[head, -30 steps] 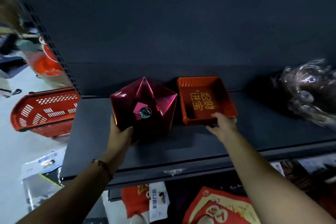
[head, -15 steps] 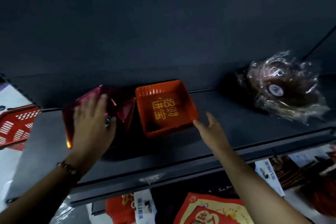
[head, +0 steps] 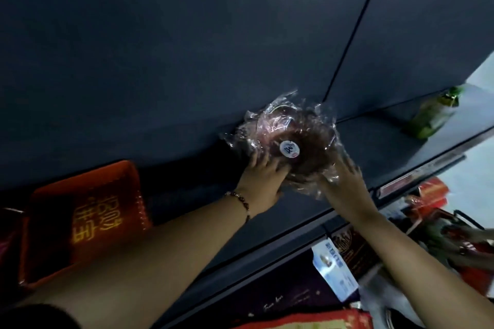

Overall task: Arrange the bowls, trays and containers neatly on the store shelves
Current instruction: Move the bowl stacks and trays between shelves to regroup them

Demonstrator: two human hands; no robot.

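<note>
Both hands on the plastic-wrapped bowl (head: 291,141), which sits on the dark shelf (head: 307,211) against the back panel, well right of the orange square tray (head: 80,224). Left hand (head: 263,179) cups the bowl's near-left side, fingers spread over the film. Right hand (head: 342,176) is pressed flat to the near-right side, fingers splayed on the wrap. A round white sticker (head: 289,149) faces the camera. Whether either hand has truly closed on the bowl or only rests on the film, cannot tell.

Step in hand, as judged: shift this bowl leftward to sit in line with the tray.

Notes for doing it well:
- Grip the bowl through the film, not the loose crinkled edges; the wrap will likely slip or tear.
- Keep both palms opposed and level.
- Slide along the shelf or lift low, and set it just beside the tray without knocking it.
- Green bottle (head: 433,117) far right is clear of the path.
</note>
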